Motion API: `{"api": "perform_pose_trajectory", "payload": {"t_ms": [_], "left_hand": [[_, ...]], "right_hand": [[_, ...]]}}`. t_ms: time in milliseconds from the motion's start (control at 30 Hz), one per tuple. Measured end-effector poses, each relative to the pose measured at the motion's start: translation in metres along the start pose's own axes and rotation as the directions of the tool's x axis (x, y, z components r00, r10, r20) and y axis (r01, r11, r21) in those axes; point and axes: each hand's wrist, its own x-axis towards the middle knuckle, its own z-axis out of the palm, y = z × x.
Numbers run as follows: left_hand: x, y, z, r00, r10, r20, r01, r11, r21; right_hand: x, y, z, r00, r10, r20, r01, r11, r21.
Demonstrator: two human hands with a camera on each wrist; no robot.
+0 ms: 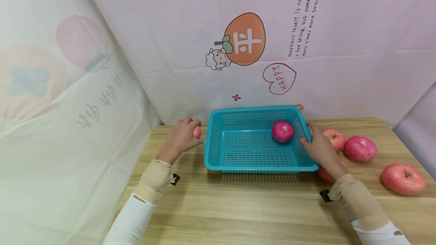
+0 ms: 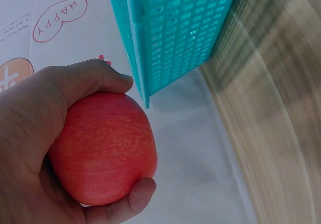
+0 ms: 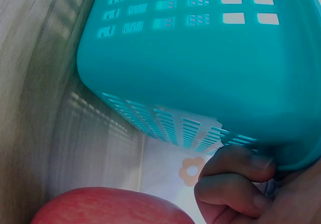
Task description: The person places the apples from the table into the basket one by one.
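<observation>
My left hand point(image 1: 182, 136) grips a red apple point(image 2: 105, 148), thumb and fingers curled round it, just left of the teal basket point(image 1: 255, 168). In the left wrist view the apple is close beside the basket's rim. On the other side, my right hand point(image 1: 319, 144) holds the basket's right rim, with curled fingers point(image 3: 233, 166) under the edge in the right wrist view. Inside the basket, near its right end, sits a dark pink round fruit point(image 1: 282, 131).
Right of the basket lie a red apple point(image 1: 335, 139), a dark pink fruit point(image 1: 360, 148) and a larger red apple point(image 1: 403, 179). Another red apple point(image 1: 326, 175) is partly hidden by my right arm. A printed cloth point(image 1: 170, 48) hangs behind the wooden table point(image 1: 255, 207).
</observation>
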Motion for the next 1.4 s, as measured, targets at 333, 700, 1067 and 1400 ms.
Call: {"api": "perform_pose_trajectory", "payload": {"t_ms": [333, 700, 1067, 1400], "left_hand": [[0.002, 0.009, -0.003, 1.000, 0.021, -0.013, -0.021, 1.000, 0.013], [0.001, 0.014, -0.007, 0.997, 0.068, -0.031, -0.067, 0.997, 0.025], [0.001, 0.021, -0.007, 0.997, 0.081, -0.006, -0.080, 0.995, 0.055], [0.007, 0.030, -0.010, 0.995, 0.100, 0.011, -0.100, 0.993, 0.067]], "right_hand": [[0.001, 0.001, 0.000, 1.000, -0.001, -0.009, 0.001, 1.000, -0.006], [0.001, 0.002, 0.001, 1.000, -0.002, -0.009, 0.002, 1.000, -0.005], [0.002, 0.001, 0.002, 1.000, -0.004, -0.003, 0.004, 1.000, 0.000], [0.002, 0.001, 0.001, 1.000, 0.001, -0.003, -0.001, 1.000, -0.009]]}}
